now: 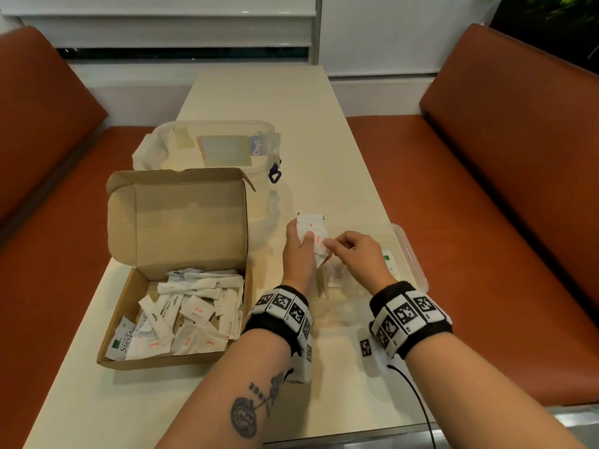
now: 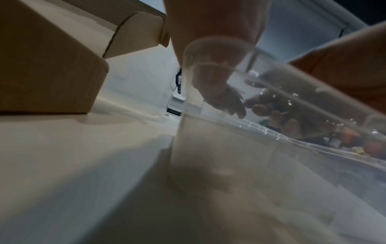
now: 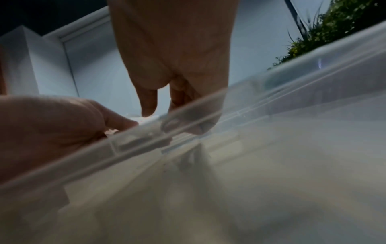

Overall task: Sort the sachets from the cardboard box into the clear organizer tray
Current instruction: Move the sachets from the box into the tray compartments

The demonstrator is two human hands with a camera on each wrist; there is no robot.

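Observation:
An open cardboard box [image 1: 123, 319] at the table's left holds several white sachets [image 1: 191, 312] marked Salt, Sugar and Stevia. To its right lies the clear organizer tray [image 1: 411, 251]; a green-printed sachet [image 1: 387, 257] sits in a far compartment. Above the tray's left end, my left hand [image 1: 299, 251] grips a fanned stack of white Salt sachets [image 1: 311, 226]. My right hand [image 1: 353, 251] pinches the edge of one sachet in that stack. In the right wrist view my thumb [image 3: 148, 105] presses on a white sachet [image 3: 150, 118] just beyond the tray rim [image 3: 188, 118].
A clear lidded plastic container [image 1: 220, 147] with a blue clip stands behind the box. The raised box lid [image 1: 181, 215] stands upright at the left. Orange bench seats [image 1: 486, 222] flank the cream table [image 1: 291, 102]. A black cable [image 1: 418, 403] trails from my right wrist.

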